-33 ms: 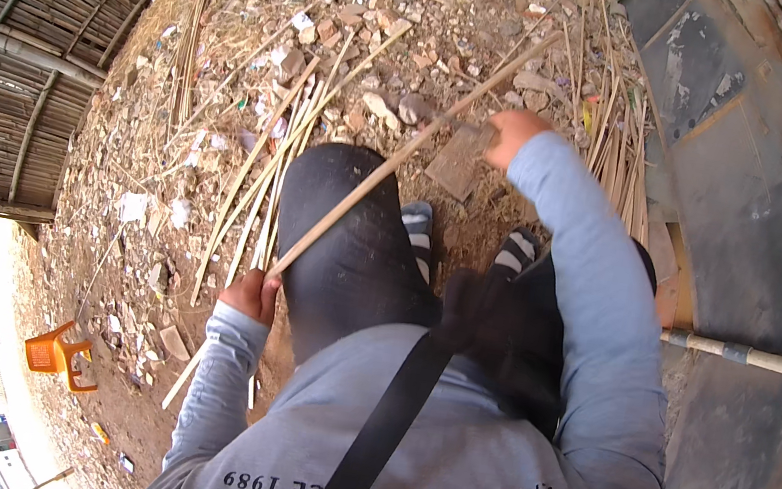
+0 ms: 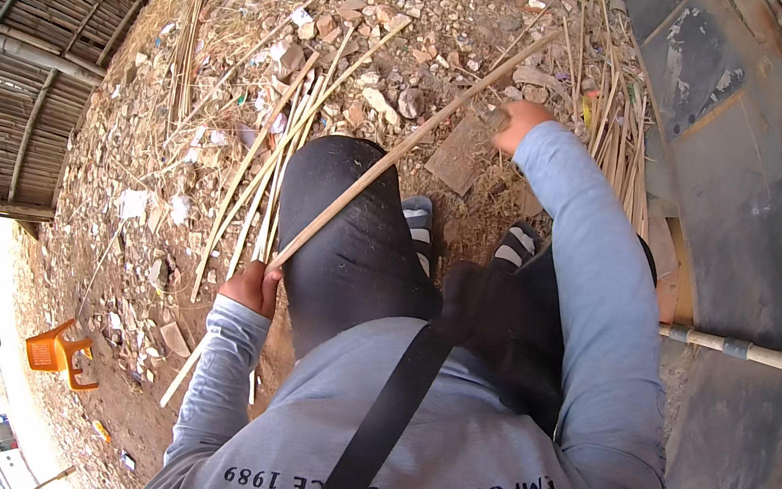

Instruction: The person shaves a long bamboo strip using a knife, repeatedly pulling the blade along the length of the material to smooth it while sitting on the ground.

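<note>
A long, pale bamboo strip (image 2: 359, 187) slants across my left thigh, its far end pointing up and to the right. Closed around its near end is my left hand (image 2: 250, 287), beside my left knee. My right hand (image 2: 520, 126) is curled to the right of the strip's far half, a little apart from it. Something small and greyish shows at those fingers, too blurred to name. Several other bamboo strips (image 2: 267, 160) lie on the ground beyond my left hand.
Rubble and stones (image 2: 379, 104) cover the ground. More strips (image 2: 622, 142) lie at right by dark grey sheets (image 2: 746, 237) and a pale pole (image 2: 749, 353). My sandalled feet (image 2: 418, 233) rest ahead. An orange plastic chair (image 2: 56, 351) and a bamboo-slat wall (image 2: 6, 116) are at left.
My right hand has shifted slightly right, and the blurred dark thing by its fingers no longer reaches toward the strip. My left hand and the bamboo strip stay nearly in place.
</note>
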Motion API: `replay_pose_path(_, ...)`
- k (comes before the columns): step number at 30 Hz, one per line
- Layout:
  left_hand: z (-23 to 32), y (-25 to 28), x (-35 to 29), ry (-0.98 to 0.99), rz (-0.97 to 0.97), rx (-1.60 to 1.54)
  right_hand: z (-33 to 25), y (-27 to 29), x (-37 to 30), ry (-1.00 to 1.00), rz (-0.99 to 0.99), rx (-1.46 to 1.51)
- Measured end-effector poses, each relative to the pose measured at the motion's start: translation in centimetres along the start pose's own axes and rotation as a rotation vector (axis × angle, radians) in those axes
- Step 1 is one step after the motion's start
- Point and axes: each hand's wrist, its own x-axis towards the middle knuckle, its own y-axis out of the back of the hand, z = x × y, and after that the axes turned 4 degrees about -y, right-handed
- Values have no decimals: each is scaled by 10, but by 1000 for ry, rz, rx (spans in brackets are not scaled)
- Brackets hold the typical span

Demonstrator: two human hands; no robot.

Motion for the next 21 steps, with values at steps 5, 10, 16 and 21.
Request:
replay_pose_path(5,-13,12,10,2,-36,75,2,18,-8,-53,82,-45)
replay_pose_path(10,-19,-3,-1,-31,2,42,9,-13,-6,30,123,-16)
replay_pose_path(16,-27,1,-1,-32,37,59,1,0,-10,70,260,53)
replay_pose_path(21,-22,-7,4,-49,61,32,30,-19,4,62,209,33)
